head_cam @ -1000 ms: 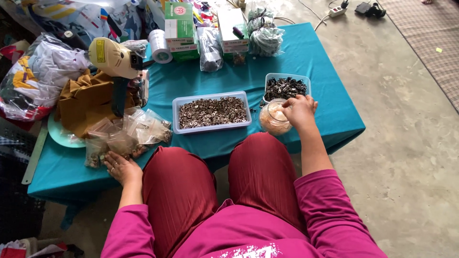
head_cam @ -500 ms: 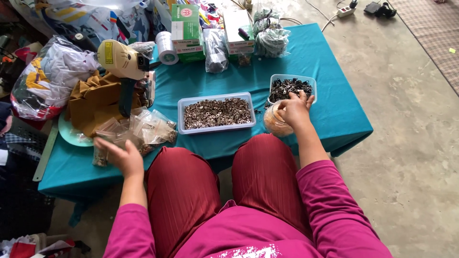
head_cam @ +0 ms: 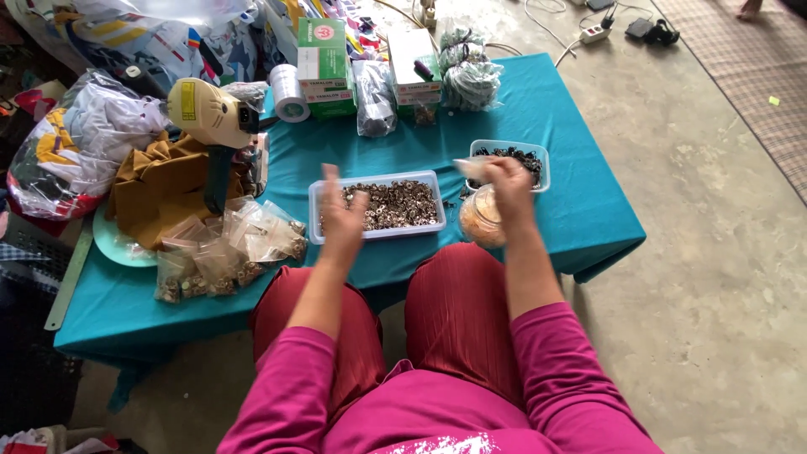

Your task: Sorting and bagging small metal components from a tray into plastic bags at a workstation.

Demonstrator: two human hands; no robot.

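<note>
Teal-covered desk (head_cam: 572, 210): left hand (head_cam: 343, 214) has risen, fingers spread and empty, over the eyelet tray (head_cam: 378, 206); right hand (head_cam: 504, 178), beside that tray, now pinches a small clear bag (head_cam: 469, 168).

Clearance on the table (head_cam: 580, 210)

Bare cloth lies open right of the small tray (head_cam: 538, 181) and between the large tray (head_cam: 377, 231) and the boxes (head_cam: 324, 59) behind. The left side is blocked by bags (head_cam: 227, 252), brown cloth (head_cam: 160, 193) and a yellow tool (head_cam: 208, 113); a jar (head_cam: 479, 223) stands at the front edge.
</note>
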